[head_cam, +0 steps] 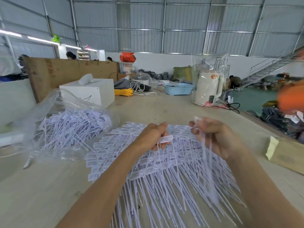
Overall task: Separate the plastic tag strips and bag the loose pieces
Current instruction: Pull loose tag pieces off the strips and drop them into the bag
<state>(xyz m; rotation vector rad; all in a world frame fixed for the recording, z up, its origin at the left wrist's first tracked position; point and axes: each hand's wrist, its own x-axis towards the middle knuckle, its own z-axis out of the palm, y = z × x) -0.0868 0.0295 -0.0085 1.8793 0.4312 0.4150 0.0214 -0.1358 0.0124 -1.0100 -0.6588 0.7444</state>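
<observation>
A wide heap of white plastic tag strips (164,165) lies on the table in front of me, heads toward the far side, thin tails toward me. My left hand (153,137) pinches one white tag (167,139) by its head just above the heap. My right hand (215,137) grips a bunch of loose tags (207,162), blurred, with their tails hanging down over the heap. To the left lies a clear plastic bag (54,116) holding several loose white tags (72,127).
The pale wooden table (41,186) carries a white box (92,92), yellow cord (123,92), a blue basket (178,89) and a bagged white kettle (209,88) farther back. A cardboard box (286,155) sits at the right edge. People work behind a cardboard partition (65,69).
</observation>
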